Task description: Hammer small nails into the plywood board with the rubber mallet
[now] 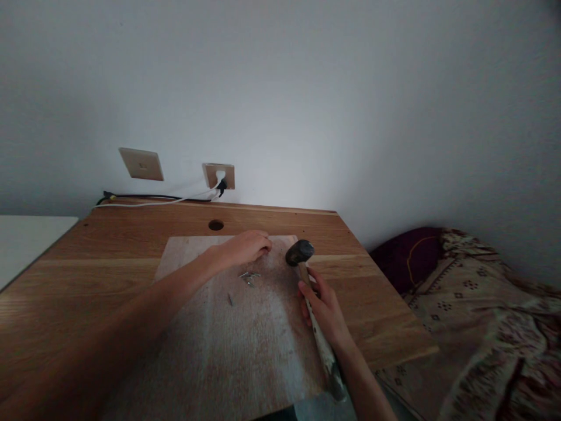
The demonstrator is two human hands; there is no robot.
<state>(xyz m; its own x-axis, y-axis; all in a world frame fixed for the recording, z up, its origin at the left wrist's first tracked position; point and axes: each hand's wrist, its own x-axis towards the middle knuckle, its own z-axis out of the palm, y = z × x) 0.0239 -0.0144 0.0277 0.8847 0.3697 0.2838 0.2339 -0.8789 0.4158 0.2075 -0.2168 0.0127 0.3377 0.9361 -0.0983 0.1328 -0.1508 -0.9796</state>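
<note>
My right hand is wrapped around the pale, worn handle of a hammer, gripping it fairly close to the dark head. The hammer's head is raised over the right edge of a pale wooden board. Near the far edge of that board, my left hand has its fingers curled down and pressed together; whatever they pinch, if anything, is too small or hidden to make out. Several nails lie in a small pile just below my left hand. A single nail rests apart from them, nearer to me.
The board lies on a wooden table set against the wall. A round hole is cut near its back. Cables run along the rear edge to a wall socket. Patterned bedding is heaped at the right.
</note>
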